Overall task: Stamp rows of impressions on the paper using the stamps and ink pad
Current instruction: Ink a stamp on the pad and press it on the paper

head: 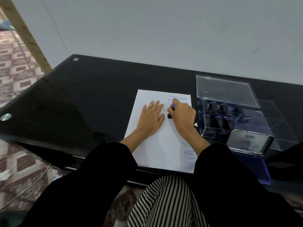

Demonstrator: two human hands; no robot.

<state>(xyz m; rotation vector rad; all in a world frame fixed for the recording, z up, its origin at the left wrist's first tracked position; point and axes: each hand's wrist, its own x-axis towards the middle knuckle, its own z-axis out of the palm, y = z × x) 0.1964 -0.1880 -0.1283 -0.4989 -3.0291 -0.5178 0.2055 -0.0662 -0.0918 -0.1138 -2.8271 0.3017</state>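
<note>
A white sheet of paper point(147, 153) lies on the black glass table point(82, 89). Blue FRAGILE impressions sit at its top right and SAMPLE impressions run down its lower right edge. My left hand point(151, 117) rests flat on the paper with fingers straight. My right hand point(181, 114) grips a black stamp point(170, 115) with a blue top, its base pressed on the paper just right of my left hand. An open ink pad point(255, 167) with a blue pad and raised metal lid lies at the table's front right.
A clear plastic box point(229, 115) with its lid open holds several more black stamps, right of the paper and behind the ink pad. The wall stands close behind the table. The table's left edge drops to a patterned floor.
</note>
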